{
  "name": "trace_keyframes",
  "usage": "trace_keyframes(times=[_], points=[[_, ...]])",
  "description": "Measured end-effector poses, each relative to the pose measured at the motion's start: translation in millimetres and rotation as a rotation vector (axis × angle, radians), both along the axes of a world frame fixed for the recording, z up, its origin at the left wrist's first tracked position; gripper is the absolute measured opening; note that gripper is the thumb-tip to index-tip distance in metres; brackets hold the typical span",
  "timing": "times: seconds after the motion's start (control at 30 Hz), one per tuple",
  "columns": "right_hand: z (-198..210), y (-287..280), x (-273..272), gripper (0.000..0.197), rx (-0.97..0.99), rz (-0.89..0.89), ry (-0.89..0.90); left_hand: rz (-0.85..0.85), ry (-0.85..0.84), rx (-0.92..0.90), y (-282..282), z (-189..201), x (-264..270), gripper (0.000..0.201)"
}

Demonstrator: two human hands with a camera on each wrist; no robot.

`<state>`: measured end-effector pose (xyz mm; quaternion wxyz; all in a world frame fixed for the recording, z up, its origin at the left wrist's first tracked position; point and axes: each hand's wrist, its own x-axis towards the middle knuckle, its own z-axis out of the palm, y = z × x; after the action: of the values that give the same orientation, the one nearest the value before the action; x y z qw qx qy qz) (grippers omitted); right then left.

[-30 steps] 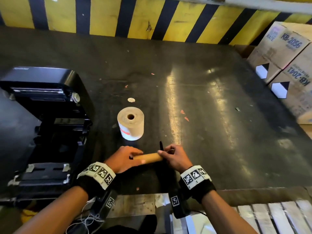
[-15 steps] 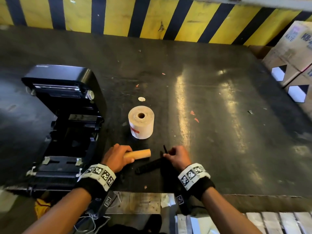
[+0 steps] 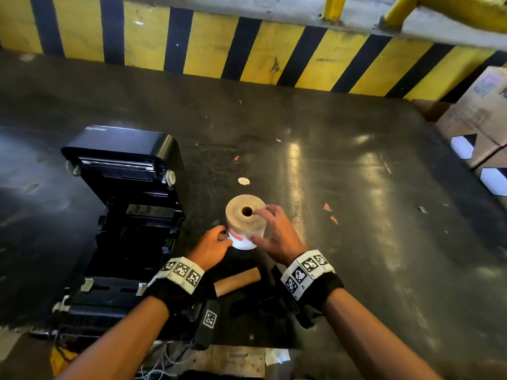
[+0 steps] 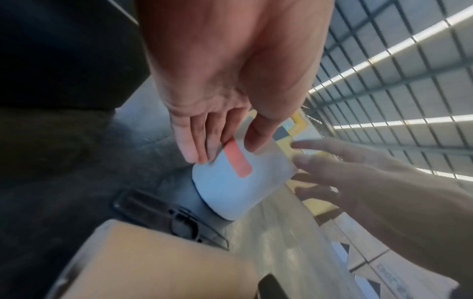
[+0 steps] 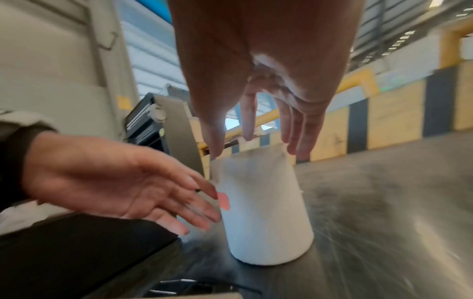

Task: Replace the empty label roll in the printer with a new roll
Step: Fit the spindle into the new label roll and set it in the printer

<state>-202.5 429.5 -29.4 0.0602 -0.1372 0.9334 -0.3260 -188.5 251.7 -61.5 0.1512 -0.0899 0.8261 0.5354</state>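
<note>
With both hands (image 3: pixel 212 246) (image 3: pixel 277 234) spread, grip not yet closed, I should cup the upright roll (image 3: pixel 245 221) low on both sides, lifting squarely toward the printer (image 3: pixel 123 204).

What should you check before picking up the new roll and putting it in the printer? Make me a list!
1. Printer lid open: ok.
2. Old cardboard tube out of the printer, lying on the table: ok.
3. New roll standing upright within reach: ok.
4. Left hand at the roll's side, fingers straight, no grip yet: not ok.
5. Right hand spread over the roll's top, not closed on it: not ok.
6. Red tape sealing the roll peeled off: not ok.
</note>
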Motion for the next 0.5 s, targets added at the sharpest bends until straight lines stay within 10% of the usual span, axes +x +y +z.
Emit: trace_keyframes(times=[0.27, 0.5], points=[[-7.2, -29.3, -22.7, 0.065, 0.237, -0.002, -0.098, 0.018, -0.001, 0.016, -3.2, 3.8, -11.7, 0.017], [9.2, 1.4, -32.2, 0.032, -0.546, -0.346, -0.301, 0.232, -0.126, 0.145, -0.3, 26.3, -11.7, 0.05]])
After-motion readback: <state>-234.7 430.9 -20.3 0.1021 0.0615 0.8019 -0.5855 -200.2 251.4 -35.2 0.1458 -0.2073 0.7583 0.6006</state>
